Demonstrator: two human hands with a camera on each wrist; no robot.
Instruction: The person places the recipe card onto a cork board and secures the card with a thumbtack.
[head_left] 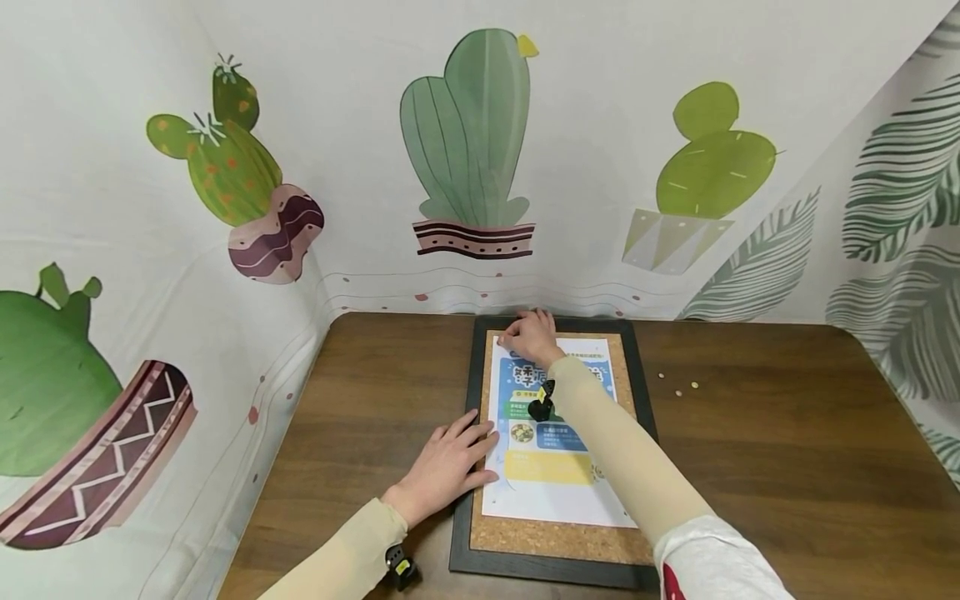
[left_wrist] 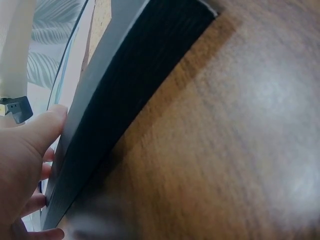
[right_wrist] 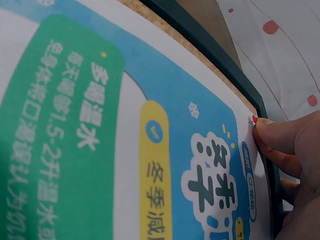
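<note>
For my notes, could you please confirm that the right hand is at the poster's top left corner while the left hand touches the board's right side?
Not quite: the head view shows the left hand touching the left side of the board; the right hand is at the poster's top left corner.

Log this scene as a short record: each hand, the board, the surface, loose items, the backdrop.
Right hand: pinches a tiny red pin-like piece near the top-left corner of a white, blue and yellow printed paper poster
Left hand: spread over the board's left edge
Board: rectangular brown cork board, black frame, under the poster
Surface: brown wooden table
Loose items: three tiny pale pieces, right of the board; too small to identify
Backdrop: white sheet printed with green cacti
</note>
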